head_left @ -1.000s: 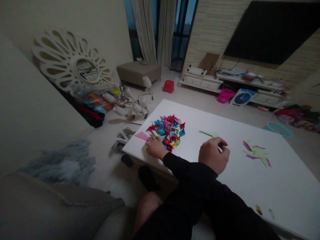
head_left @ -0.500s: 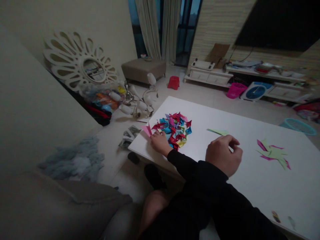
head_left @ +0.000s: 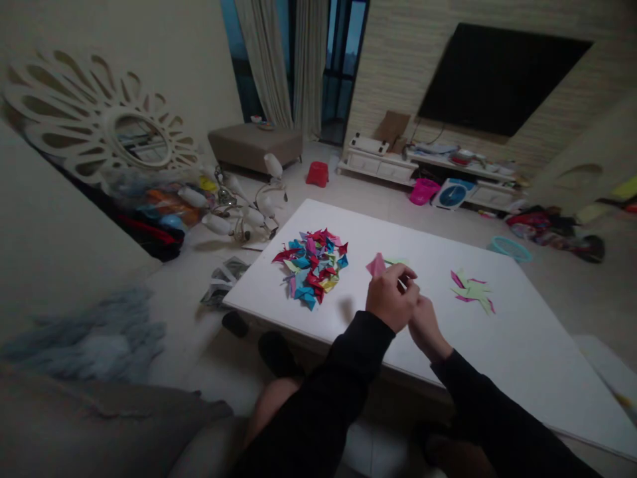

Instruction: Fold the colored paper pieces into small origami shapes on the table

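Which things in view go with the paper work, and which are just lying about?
Likely in use:
- pink paper, by the left hand; grip unclear
- green paper, partly hidden
- folded-paper pile
- pinwheel-shaped paper
- white table

Likely lying about:
- red stool
- pink basket
- floor chandelier
- fan

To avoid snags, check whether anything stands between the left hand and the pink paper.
Nothing visible does: in this view the left hand directly overlaps the pink paper. The folded-paper pile lies off to the left; the right hand is on the opposite side.
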The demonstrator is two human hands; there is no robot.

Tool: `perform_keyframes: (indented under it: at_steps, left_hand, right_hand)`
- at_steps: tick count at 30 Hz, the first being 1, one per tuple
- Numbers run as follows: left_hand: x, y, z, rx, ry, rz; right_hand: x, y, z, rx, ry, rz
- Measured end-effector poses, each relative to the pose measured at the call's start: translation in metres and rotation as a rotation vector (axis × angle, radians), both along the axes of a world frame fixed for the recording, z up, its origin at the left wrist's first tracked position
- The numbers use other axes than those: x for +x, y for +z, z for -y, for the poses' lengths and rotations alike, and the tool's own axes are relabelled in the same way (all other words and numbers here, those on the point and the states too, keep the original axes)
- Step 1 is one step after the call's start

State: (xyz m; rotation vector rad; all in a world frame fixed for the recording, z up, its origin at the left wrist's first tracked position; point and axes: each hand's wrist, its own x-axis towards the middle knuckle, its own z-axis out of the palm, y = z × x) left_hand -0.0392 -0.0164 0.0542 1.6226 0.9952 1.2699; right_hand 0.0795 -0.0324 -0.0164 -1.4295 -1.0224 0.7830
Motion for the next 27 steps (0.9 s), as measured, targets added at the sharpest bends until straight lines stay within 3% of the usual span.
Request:
perform_keyframes:
  at_steps: [4,7,11,15,22,27]
  left_hand:
    - [0.017,-0.018,0.0,-0.066,-0.022,-0.021]
    - [0.032,-0.034,0.0,-0.19,-0.068,-0.114]
    - [0.05,-0.049,0.0,-0.299,-0.17,-0.191]
    - [0.063,-0.052,-0.002,-0.325,-0.244,-0.079]
    - [0.076,-0.048,-0.003,-0.39,-0.257,0.109]
    - [0.082,-0.051,0.006,-0.33,-0.23,0.143]
  right_hand:
    - [0.057,-0.005,0.04,0.019,-0.126,-0.137]
    - [0.07,-0.013,0.054,0.035,-0.209,-0.264]
    - [0.073,-0.014,0.053,0.035,-0.174,-0.284]
    - [0.077,-0.009,0.048,0.05,-0.15,-0.249]
    - [0.079,0.0,0.054,0.051,-0.133,-0.226]
    - [0.084,-0.001,0.056,0.052,-0.188,-0.195]
